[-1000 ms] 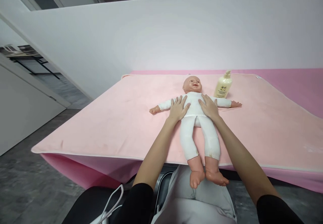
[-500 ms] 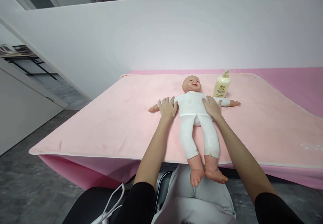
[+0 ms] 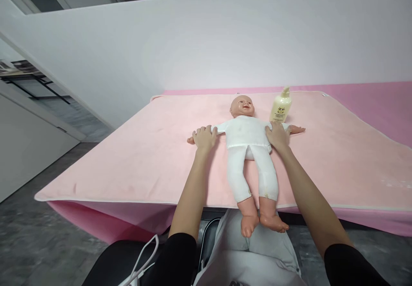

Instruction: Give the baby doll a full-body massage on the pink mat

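My left hand (image 3: pixel 204 139) and right hand (image 3: pixel 278 136) overlie the doll (image 3: pixel 246 131), grip indeterminate; a forward slip could topple the bottle (image 3: pixel 280 109).

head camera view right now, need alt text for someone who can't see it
A baby doll in white clothing lies face up on a pink blanket, a person's left hand and right hand resting on its outstretched arms. A pale yellow pump bottle stands beyond the left hand.
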{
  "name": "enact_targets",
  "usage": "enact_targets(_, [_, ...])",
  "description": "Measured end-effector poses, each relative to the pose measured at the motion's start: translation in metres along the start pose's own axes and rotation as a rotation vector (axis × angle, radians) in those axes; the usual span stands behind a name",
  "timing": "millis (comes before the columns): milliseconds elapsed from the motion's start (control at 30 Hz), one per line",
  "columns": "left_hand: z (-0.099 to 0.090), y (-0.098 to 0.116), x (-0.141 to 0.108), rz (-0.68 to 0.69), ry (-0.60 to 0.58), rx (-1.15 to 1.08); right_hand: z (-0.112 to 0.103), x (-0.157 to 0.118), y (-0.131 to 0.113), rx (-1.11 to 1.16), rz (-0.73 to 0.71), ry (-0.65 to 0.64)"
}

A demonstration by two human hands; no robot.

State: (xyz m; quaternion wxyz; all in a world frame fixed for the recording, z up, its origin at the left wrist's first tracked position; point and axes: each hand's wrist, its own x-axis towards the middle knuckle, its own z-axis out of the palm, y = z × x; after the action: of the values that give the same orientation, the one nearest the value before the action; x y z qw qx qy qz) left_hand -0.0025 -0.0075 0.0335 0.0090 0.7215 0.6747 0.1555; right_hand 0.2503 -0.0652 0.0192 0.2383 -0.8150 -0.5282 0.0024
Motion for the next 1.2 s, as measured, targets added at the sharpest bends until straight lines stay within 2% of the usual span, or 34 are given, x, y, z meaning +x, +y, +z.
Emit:
enact_targets(167, [-0.005,-0.005,0.003,-0.073,-0.037,-0.01,0.003,0.003,0.006,-0.042,-0.022,0.015])
enact_targets(367, [-0.007,-0.013,0.006,-0.137,-0.043,-0.027,0.005,0.006,0.018,-0.086,-0.014,0.096])
enact_targets(633, [-0.006,-0.018,0.005,-0.068,-0.056,0.073,0.0,0.009,0.03,-0.058,0.083,0.154])
enact_targets(867, [-0.002,-0.026,0.007,-0.103,0.063,0.059,-0.005,0.016,0.049,-0.022,0.23,0.105])
enact_targets(1067, [-0.003,-0.028,0.007,-0.101,0.095,-0.031,-0.013,0.017,0.061,0.047,0.357,0.093])
enact_targets(1200, [-0.004,-0.03,0.008,-0.114,0.155,-0.065,-0.015,0.017,0.064,0.092,0.428,0.135])
